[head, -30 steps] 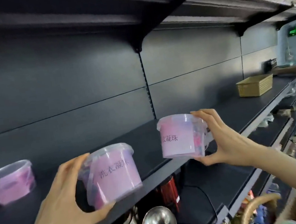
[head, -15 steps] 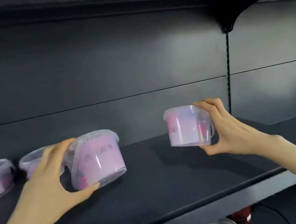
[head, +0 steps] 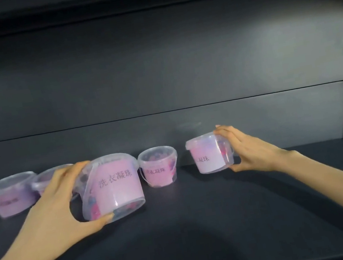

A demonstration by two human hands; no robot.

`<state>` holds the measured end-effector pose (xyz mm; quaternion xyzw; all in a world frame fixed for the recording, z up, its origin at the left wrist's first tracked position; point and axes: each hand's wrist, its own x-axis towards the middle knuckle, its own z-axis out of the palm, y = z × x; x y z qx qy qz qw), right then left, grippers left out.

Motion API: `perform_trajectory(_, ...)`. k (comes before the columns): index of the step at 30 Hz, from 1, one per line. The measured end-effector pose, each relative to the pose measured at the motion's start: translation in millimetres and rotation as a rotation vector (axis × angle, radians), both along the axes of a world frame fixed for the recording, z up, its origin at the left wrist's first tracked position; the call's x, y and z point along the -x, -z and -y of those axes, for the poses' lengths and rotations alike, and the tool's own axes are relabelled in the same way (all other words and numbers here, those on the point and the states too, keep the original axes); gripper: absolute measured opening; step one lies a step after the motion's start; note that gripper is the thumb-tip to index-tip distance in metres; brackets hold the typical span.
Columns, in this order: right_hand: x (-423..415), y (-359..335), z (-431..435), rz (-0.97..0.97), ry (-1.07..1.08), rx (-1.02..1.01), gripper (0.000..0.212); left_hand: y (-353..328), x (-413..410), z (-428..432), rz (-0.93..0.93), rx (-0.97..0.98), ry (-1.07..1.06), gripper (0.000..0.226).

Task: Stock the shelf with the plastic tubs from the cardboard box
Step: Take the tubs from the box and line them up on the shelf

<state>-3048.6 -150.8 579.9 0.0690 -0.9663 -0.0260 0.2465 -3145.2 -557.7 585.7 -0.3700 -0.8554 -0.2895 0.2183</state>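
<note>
Two tubs are in the air over the dark shelf (head: pixel 203 226), one in each hand, so the step in hand looks like setting them down in the row along the back panel. The standing tub (head: pixel 158 167) with its thin bail handle serves as the landmark. Just left of it and nearer the camera, the left hand (head: pixel 54 206) is wrapped around the near tub (head: pixel 113 187), thumb under the base and fingers (head: pixel 72 171) over the lid edge; that tub is tilted, its base clear of the shelf. Right of the standing tub, with a gap between, the right hand (head: pixel 252 154) grips the right tub (head: pixel 211 155) from its far side, roughly upright and slightly raised.

Further left of the standing tub sit two more, the far-left tub (head: pixel 11 194) and a half-hidden tub (head: pixel 48 179) behind the left hand; a blurred shape beside it may be another.

Next, each tub needs levelling and lowering. The open gap suits the right tub. The near tub is harder: the standing tub and the half-hidden one crowd its spot, so a bump could shove them.
</note>
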Motion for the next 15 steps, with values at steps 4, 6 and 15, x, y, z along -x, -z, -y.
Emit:
perform_trajectory(4,24.0,22.6,-5.7,0.05,0.035,0.022,0.082,3.8,9.1,6.3,-0.006,0.014,0.016,0.095)
perform_trajectory(6,31.2,34.0,-10.1,0.032,0.059,0.076,0.082,4.8,12.0,9.9,-0.004,0.026,0.026,0.095)
perform_trajectory(15,40.7,55.4,-10.0,-0.019,0.342,0.083,0.087,10.3,11.8,6.8,0.058,0.061,0.055,0.097)
